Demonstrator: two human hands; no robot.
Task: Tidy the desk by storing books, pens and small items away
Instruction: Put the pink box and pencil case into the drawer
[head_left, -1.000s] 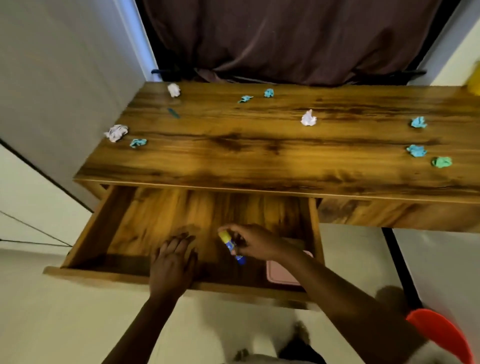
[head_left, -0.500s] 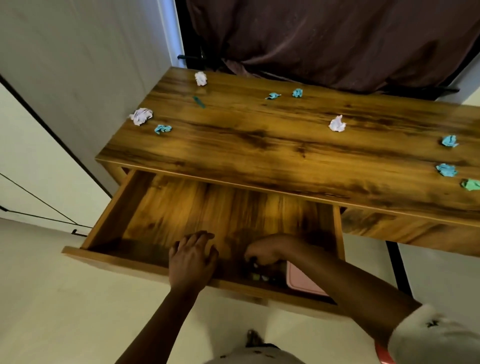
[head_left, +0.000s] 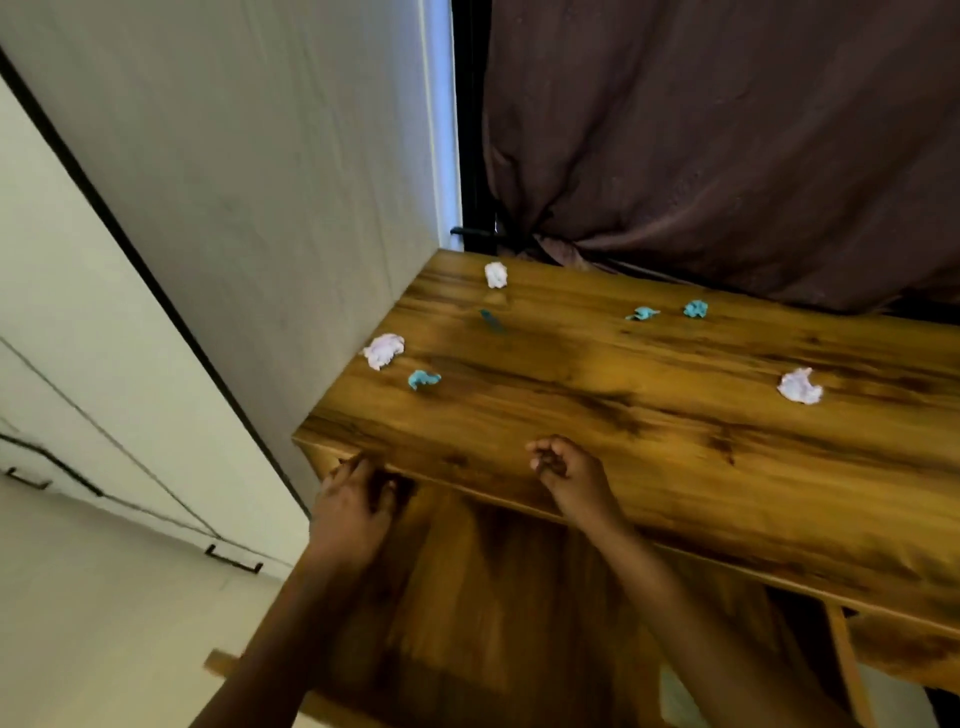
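Three white paper wads (head_left: 495, 274) and three teal wads (head_left: 424, 379) are lying on the desktop (head_left: 675, 441). The left hand (head_left: 353, 499) is touching its front edge, fingers straight, and the right hand (head_left: 566, 467) is curling empty.

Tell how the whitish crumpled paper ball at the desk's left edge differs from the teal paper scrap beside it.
The whitish crumpled paper ball is larger and pale; the teal paper scrap is smaller and blue-green. The ball sits at the edge, the scrap further in. Both lie crumpled on the wooden desk.
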